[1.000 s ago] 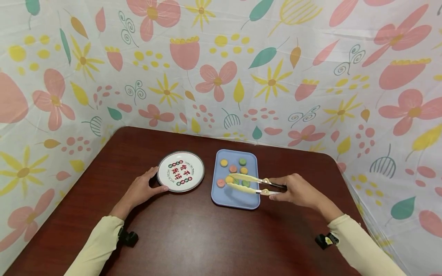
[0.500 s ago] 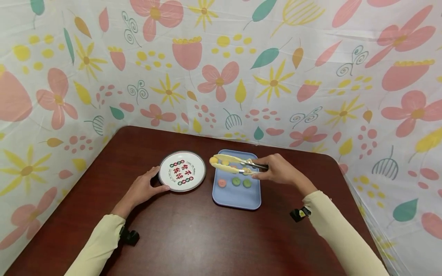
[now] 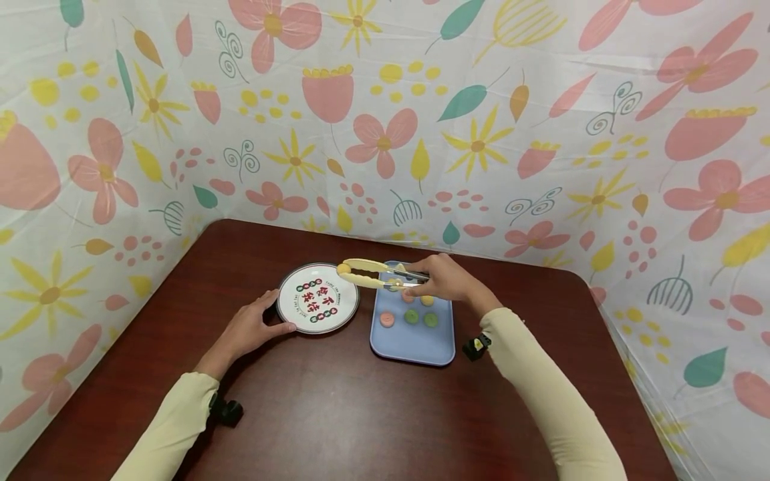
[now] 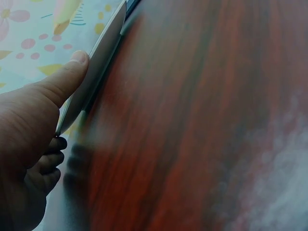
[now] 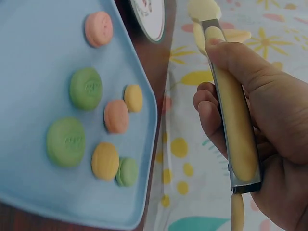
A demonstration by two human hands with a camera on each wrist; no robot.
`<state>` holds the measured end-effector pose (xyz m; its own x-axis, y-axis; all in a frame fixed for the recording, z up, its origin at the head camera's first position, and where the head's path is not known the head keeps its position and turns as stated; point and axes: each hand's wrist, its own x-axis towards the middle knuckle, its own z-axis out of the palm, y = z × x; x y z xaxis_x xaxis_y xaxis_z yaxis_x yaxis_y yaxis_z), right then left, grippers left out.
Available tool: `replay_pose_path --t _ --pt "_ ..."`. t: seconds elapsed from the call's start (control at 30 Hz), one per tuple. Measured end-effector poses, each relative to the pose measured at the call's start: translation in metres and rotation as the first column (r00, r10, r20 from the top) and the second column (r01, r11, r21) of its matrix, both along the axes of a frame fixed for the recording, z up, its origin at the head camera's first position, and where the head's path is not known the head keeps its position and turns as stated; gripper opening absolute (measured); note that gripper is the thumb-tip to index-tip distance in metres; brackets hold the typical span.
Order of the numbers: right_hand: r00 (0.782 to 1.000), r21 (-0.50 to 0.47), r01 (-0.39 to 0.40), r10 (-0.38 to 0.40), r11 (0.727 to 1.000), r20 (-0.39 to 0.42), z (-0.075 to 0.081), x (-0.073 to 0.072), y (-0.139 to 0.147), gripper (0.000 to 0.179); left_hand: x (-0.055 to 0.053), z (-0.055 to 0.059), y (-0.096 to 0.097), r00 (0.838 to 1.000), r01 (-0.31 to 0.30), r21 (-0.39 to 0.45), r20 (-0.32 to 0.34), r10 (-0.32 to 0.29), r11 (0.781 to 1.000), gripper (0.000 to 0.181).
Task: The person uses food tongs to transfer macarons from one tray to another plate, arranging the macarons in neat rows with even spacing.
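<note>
A white plate with a dark rim and red characters stands on the table. My left hand holds its left edge; the left wrist view has the thumb against the rim and the fingers curled lower down. My right hand grips cream-tipped tongs, the handle lying along the palm. A yellow macaron is pinched at the tongs' tips, raised by the plate's upper right rim. Beside the plate, a blue tray bears several pink, green and yellow macarons, some partly hidden by my right hand.
The dark red-brown table extends towards me in front of plate and tray. A floral cloth hangs behind and along both sides, close to the table's back edge.
The right hand has carried the tongs and the yellow macaron up from the tray and leftwards, to the plate's edge. The left hand stays at the plate.
</note>
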<state>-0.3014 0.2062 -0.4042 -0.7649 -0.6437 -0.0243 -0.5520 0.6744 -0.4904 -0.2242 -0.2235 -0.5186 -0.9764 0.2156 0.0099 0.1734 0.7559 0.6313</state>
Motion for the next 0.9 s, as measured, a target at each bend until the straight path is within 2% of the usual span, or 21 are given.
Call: replay_pose_path --t 0.2,0.57,0.77,0.9 --pt "1.000 -0.018 -0.025 0.025 1.000 -0.004 -0.007 -0.009 -0.018 0.057 -0.001 0.000 0.000 1.000 -0.003 -0.012 0.001 0.003 1.000 0.113" --pt "0.999 -0.019 -0.047 0.047 0.999 -0.001 -0.019 -0.022 -0.051 0.054 -0.001 0.001 0.000 1.000 -0.011 -0.018 -0.002 0.011 1.000 0.113" --pt "0.999 0.001 -0.040 0.040 0.999 -0.009 -0.025 -0.029 -0.065 0.054 -0.001 0.000 0.000 1.000 -0.008 -0.014 -0.002 0.008 1.000 0.114" --pt "0.999 0.016 -0.034 0.034 0.999 -0.018 -0.030 -0.034 -0.072 0.048 -0.001 0.000 0.000 1.000 -0.011 -0.013 0.000 0.011 1.000 0.114"
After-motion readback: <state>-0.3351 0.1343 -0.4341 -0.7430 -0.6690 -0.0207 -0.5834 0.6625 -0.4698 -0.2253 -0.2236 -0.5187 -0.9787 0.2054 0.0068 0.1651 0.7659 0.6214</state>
